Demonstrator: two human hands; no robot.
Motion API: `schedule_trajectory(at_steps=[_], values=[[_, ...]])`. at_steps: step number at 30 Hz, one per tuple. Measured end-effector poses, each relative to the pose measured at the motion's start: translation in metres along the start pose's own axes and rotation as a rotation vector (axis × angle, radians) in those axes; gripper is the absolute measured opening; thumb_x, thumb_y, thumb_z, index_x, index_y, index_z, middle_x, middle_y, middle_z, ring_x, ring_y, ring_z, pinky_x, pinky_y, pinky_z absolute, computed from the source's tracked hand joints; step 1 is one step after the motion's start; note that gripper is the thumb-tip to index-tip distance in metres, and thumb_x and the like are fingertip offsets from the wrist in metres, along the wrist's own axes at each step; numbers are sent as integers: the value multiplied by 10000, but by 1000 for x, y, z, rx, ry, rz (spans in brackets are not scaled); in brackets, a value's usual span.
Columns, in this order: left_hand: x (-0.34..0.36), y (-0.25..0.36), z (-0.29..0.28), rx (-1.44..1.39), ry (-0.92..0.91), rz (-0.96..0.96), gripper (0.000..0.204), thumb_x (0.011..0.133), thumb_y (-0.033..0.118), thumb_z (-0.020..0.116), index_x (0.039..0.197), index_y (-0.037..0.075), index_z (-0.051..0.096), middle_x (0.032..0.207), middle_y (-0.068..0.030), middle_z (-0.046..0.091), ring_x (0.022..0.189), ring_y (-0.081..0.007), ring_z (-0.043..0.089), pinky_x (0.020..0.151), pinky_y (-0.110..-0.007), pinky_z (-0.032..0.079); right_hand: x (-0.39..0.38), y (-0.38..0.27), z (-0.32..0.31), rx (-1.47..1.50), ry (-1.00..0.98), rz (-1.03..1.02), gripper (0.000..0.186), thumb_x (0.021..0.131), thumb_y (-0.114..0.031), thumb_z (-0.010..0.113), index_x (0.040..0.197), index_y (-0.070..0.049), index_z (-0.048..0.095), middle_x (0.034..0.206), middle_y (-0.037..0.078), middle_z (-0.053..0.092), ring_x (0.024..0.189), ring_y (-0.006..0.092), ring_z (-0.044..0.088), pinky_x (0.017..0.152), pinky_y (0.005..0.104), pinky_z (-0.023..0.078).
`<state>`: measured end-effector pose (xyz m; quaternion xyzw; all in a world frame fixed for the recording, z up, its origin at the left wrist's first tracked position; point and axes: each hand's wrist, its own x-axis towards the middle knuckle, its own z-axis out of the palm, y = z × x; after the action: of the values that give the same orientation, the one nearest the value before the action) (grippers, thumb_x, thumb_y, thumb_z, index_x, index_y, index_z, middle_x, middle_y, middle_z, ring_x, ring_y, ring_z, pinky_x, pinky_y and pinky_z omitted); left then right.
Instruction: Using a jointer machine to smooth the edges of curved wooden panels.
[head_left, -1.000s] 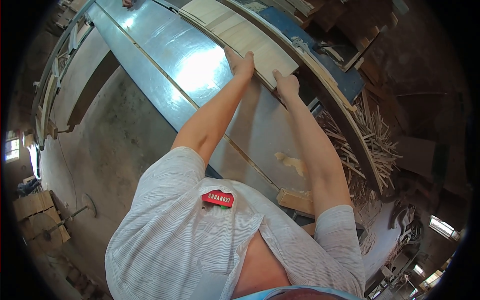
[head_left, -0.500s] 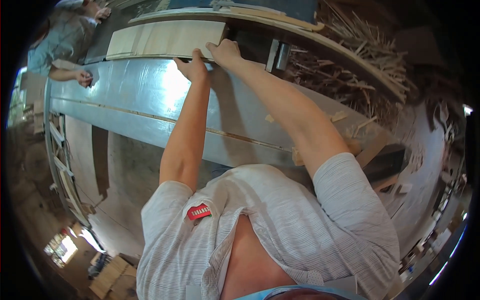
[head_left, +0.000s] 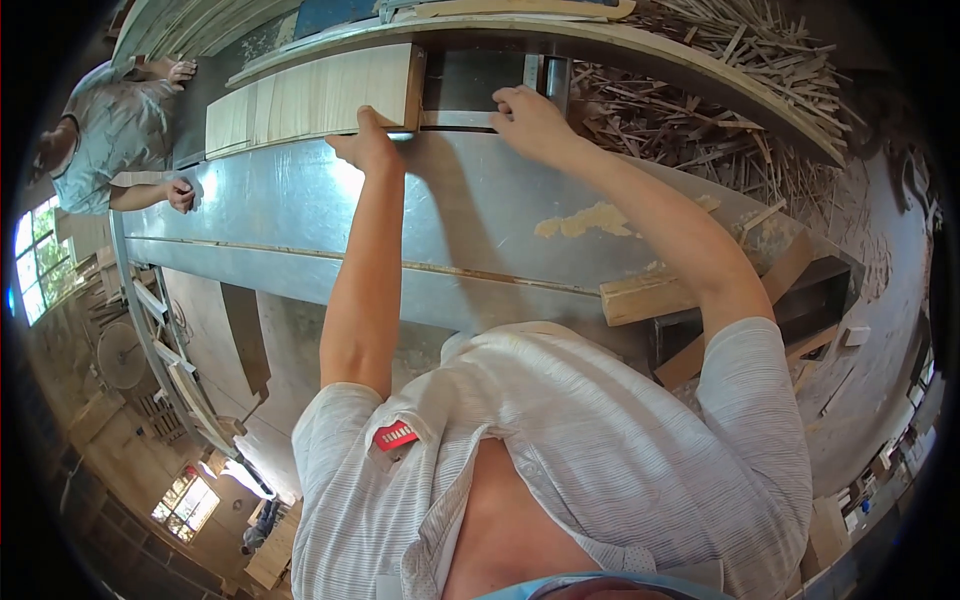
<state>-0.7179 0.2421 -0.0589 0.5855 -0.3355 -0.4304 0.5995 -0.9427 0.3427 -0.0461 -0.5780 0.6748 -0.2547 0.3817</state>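
My left hand (head_left: 365,148) grips the near edge of a pale wooden board (head_left: 300,92), thumb raised at its right part. The board lies lengthwise along the far side of a shiny metal machine table (head_left: 480,220). My right hand (head_left: 525,120) is off the board, right of its end, with curled fingers and nothing visible in them, over a dark recess (head_left: 470,80) beside a metal bar.
A co-worker (head_left: 110,140) leans over the table's left end, both hands near it. A long curved rail (head_left: 700,80) runs behind the board. Wood offcuts (head_left: 690,130) pile at the right, and a wooden block (head_left: 640,300) sits on the near right edge.
The view has turned, bringing the co-worker into sight at the left. The board has shifted leftward relative to my right hand, which has let go of it. My left hand stays on it.
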Motion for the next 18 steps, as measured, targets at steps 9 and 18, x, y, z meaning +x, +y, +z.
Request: schedule_trajectory(at_steps=[9,18], values=[[-7,2,11,259,120,72,730,870,196,664,1446,-26,275,1357,-260,424,1192,-376,542,984,-459,526,36,-43,51,-84,127,-272,579,875,-340,668,1357,-51,530,1284,145,541,1164,343,585,985,425,501],[-7,2,7,91,25,50,692,906,81,627,1487,13,258,1399,-196,459,1194,-301,541,981,-404,512,56,-59,67,-37,137,-248,780,799,-406,755,1404,-29,440,1325,165,526,1166,356,595,972,430,514]])
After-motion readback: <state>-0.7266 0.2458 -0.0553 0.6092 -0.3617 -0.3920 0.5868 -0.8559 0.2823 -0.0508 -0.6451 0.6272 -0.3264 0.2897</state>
